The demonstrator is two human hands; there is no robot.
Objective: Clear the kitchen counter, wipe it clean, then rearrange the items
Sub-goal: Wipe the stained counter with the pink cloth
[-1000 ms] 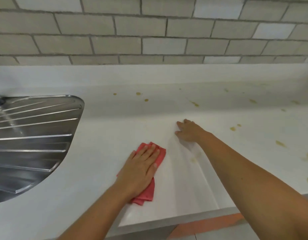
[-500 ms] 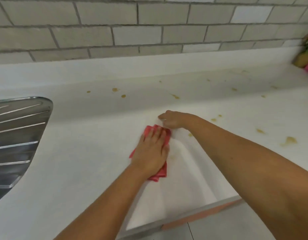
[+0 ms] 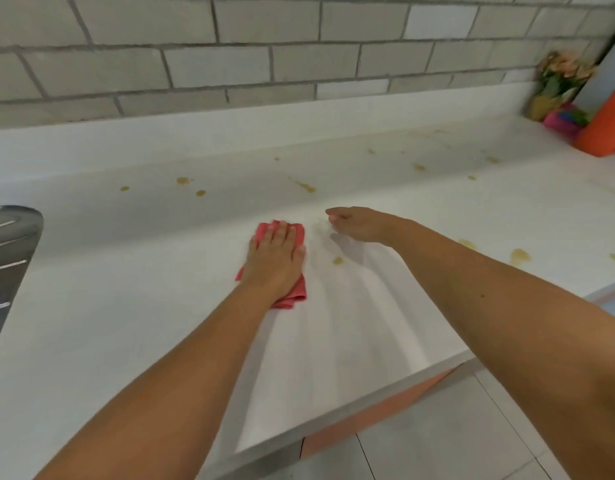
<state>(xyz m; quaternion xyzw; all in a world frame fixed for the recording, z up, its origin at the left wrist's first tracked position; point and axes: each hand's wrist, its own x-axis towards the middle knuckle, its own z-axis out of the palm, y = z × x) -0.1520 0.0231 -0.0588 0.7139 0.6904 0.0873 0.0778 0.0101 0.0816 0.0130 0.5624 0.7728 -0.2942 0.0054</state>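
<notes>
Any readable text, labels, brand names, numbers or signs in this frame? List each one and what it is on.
None can be read.
The red cloth under the left hand, the white counter, the tiled wall and the sink drainboard show no print.
The orange container and the flower bunch in the far right corner are blurred; any label there is unreadable.
The right hand holds nothing.
</notes>
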